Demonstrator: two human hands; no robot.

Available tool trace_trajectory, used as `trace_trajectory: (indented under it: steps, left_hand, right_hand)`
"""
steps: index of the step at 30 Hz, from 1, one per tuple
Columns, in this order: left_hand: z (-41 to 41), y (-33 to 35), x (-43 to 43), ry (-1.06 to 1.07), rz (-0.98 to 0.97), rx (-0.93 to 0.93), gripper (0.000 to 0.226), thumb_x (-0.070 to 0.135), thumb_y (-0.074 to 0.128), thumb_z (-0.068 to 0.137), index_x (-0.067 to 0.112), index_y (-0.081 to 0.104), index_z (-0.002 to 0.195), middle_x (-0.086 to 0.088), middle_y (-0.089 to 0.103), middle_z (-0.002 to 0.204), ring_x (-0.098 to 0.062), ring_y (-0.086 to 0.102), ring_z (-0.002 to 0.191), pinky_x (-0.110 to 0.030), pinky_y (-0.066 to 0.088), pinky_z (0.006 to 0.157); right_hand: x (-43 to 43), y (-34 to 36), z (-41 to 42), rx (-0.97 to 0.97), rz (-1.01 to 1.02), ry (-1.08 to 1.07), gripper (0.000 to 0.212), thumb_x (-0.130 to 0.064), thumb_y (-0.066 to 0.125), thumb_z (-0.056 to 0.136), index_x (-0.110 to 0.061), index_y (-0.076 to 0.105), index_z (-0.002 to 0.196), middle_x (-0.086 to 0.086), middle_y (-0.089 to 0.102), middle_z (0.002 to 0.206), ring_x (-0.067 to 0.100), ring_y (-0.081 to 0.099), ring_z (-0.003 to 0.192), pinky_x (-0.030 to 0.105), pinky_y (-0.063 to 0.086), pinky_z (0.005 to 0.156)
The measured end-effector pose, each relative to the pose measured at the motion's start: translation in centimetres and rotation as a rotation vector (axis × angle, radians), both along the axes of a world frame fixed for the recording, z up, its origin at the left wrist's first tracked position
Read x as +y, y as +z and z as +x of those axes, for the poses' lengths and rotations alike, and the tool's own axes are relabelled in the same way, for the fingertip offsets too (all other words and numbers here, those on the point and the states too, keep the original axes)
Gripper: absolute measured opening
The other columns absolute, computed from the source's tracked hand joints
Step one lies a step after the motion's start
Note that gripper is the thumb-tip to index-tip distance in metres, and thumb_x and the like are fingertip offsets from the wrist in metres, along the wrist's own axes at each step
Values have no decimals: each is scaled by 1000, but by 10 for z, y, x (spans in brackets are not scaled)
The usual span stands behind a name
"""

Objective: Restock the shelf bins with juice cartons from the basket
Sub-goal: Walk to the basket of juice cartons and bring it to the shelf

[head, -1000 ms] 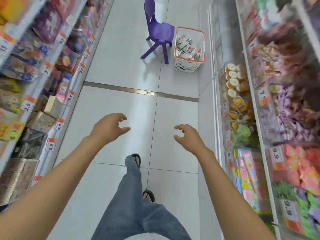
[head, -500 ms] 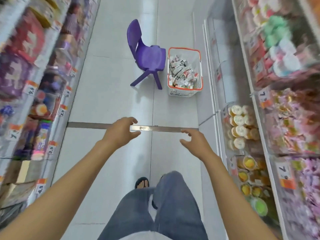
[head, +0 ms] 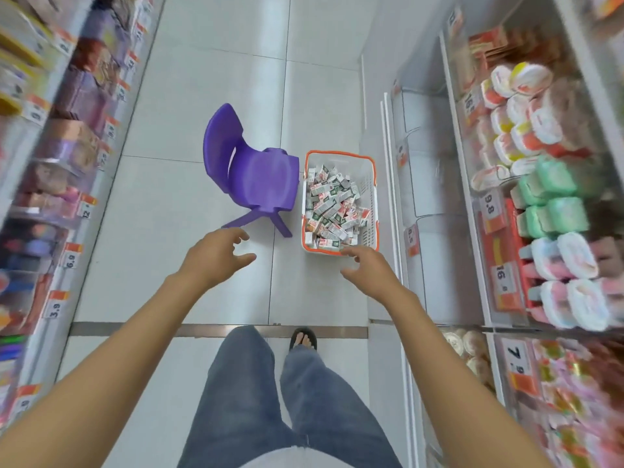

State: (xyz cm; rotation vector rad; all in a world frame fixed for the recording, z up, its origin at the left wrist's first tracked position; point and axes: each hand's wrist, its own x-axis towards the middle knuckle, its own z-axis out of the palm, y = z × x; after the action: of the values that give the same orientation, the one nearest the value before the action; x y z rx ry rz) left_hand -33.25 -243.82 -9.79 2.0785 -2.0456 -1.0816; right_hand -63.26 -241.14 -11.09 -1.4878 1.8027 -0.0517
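Note:
A white basket with an orange rim [head: 370, 197] stands on the aisle floor ahead of me, against the right-hand shelf. It is heaped with several small juice cartons [head: 332, 206]. Clear shelf bins [head: 423, 170] low on the right beside the basket look bare. My left hand [head: 216, 256] hovers open, fingers spread, just short of the purple chair. My right hand [head: 368, 268] is open too, its fingertips over the basket's near rim. Neither hand holds anything.
A small purple plastic chair [head: 256, 170] stands immediately left of the basket. Stocked shelves with price tags line both sides of the narrow tiled aisle. A metal floor strip [head: 216, 331] crosses under my legs, one sandalled foot [head: 304, 339] beyond it.
I have walked forward along the aisle; the basket and chair are much nearer, now just ahead of my outstretched hands. The floor strip has passed beneath me. Both hands stayed open.

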Motion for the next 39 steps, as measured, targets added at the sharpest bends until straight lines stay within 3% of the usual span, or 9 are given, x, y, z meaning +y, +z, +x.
trace_trajectory:
  steps: [6, 15, 20, 27, 32, 39]
  left_hand:
    - [3, -14, -158, -38, 14, 17, 44, 39, 70, 85, 21, 59, 123, 1, 62, 122, -20, 60, 106, -38, 51, 89]
    - [-37, -16, -356, -339, 62, -46, 54, 37, 66, 88, 22, 49, 137, 2, 59, 126, -19, 59, 107, -37, 53, 85]
    - [-104, -21, -416, -509, 91, -61, 51, 36, 67, 88, 23, 50, 133, -1, 59, 124, -21, 58, 108, -34, 49, 88]
    - [-200, -44, -457, -635, 72, -112, 47, 36, 68, 87, 24, 53, 130, 0, 62, 121, -21, 59, 108, -36, 49, 89]
    - [-276, -44, -476, -793, 82, -175, 48, 37, 66, 87, 24, 52, 131, -2, 59, 126, -23, 57, 112, -36, 48, 91]
    - [-329, -69, -505, -970, 82, -235, 44, 38, 65, 86, 26, 54, 127, 2, 59, 124, -21, 57, 111, -33, 46, 86]
  right_hand:
    - [-141, -13, 6, -9, 2, -30, 42, -20, 65, 87, -18, 59, 129, 1, 57, 135, 19, 54, 121, 33, 43, 101]
    - [-285, -25, 5, -1, 51, -216, 45, -25, 67, 87, -20, 57, 131, 5, 57, 133, 22, 59, 112, 39, 45, 99]
    - [-306, -32, -34, -27, 22, -386, 47, -27, 69, 86, -22, 57, 132, 1, 54, 138, 20, 53, 123, 35, 42, 103]
    - [-308, -64, -99, -79, 108, -547, 46, -24, 66, 86, -24, 57, 131, 2, 54, 138, 23, 54, 122, 40, 43, 103]
    - [-302, -65, -131, -125, 76, -702, 49, -22, 64, 86, -22, 55, 134, 1, 54, 139, 21, 53, 123, 34, 45, 100]
    - [-294, -95, -155, -174, 80, -884, 48, -27, 64, 89, -25, 52, 136, 1, 51, 143, 21, 52, 126, 36, 43, 104]
